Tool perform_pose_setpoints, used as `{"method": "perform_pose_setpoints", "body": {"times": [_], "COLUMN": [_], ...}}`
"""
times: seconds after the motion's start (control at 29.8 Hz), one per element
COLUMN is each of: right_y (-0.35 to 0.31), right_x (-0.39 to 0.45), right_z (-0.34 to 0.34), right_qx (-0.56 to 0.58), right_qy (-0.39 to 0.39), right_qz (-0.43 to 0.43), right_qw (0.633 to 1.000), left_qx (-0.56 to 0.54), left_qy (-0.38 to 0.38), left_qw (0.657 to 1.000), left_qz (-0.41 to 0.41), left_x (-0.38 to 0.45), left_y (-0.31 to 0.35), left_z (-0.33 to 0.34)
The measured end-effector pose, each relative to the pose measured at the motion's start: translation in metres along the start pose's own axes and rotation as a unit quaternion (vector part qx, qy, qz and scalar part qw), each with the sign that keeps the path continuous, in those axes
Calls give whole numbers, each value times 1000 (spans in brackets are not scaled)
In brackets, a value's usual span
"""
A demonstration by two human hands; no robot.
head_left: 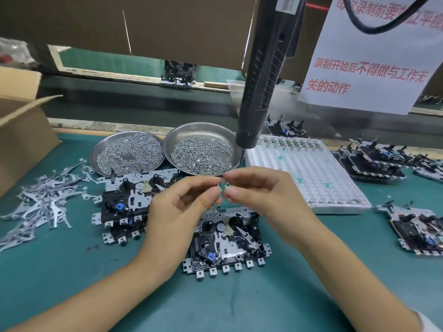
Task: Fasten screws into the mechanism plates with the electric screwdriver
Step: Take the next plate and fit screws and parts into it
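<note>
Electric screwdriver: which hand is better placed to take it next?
Probably the right hand. The screwdriver hangs just above it, on its side of the mechanism plate; the left hand would have to cross over. Both hands now pinch a small part.

bench top: green mat under me, w/ worn wood edge at 12
backdrop: brown cardboard panel at 12
notice: white sheet, red text, at 2
box: open cardboard at 9

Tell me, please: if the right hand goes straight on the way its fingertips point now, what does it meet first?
Most likely the left hand: the right hand points leftward at its fingertips, almost touching around a small part. Depth is unclear.
</note>
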State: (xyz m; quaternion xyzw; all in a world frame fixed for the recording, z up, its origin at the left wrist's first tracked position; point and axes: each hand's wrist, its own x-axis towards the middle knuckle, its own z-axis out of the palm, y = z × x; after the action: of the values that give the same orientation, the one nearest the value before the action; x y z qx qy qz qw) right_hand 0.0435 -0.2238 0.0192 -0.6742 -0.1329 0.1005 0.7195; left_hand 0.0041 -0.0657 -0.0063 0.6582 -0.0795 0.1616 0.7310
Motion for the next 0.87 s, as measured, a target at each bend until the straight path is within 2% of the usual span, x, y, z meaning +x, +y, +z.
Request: {"method": "perform_pose_setpoints", "body": {"times": [0.13,0.54,0.7,0.77,0.87], "right_y": [7,11,13,14,15], "right_x": [-2,-5,-6,-7,-6], "right_z": [1,3,-1,-2,-3], "right_qx": [3,-19,-136,-147,-159], "right_qy": [5,8,-7,-13,-29], "right_qz": [-6,-37,-94,-97,-106], "right_qw": [1000,999,986,984,981], "left_qx": [2,13,112,164,186], "left_qy": [15,-25,-25,-29,-33], "left_qw": [1000,1000,992,984,979], "left_qz": [-3,1,41,67,77], "left_x": [0,0,0,0,2], "left_y": [-3,-7,-7,-7,-7], "left_z": [-1,-1,-3,-4,-5]}}
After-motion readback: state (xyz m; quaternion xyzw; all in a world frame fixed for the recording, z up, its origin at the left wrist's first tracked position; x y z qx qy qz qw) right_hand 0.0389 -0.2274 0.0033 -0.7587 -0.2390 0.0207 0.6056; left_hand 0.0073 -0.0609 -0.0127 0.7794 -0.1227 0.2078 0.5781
